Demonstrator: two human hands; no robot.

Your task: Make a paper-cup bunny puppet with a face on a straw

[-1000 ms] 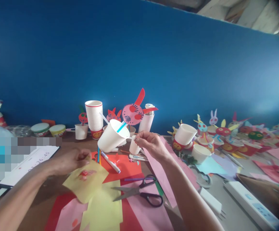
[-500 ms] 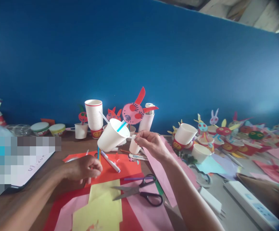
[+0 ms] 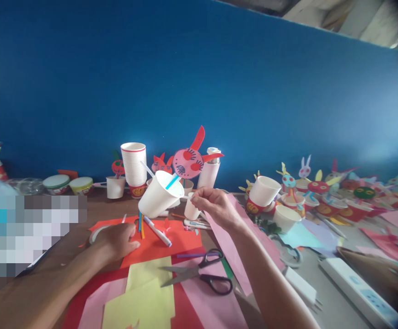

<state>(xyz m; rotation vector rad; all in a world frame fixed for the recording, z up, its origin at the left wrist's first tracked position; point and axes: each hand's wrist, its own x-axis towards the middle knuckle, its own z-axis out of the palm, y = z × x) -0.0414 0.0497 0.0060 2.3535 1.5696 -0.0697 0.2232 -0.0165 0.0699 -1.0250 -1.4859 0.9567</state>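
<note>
Pinching with the right hand (image 3: 216, 208), fingertips together, beside a cup (image 3: 158, 198) tilted over the counter (image 3: 98, 208), apparently on a thin white stub, mostly hidden. Holding the left hand (image 3: 116, 241) half-curled over red paper (image 3: 181, 235), palm unseen, making any grip impossible to tell. Seeing yellow paper (image 3: 140, 294) only partly, cut off below. Showing smooth white cup walls, with a round pink paper face (image 3: 187, 165), drawn lashes and pointed red ears (image 3: 199, 138) rising on a blue straw (image 3: 172, 182).
</note>
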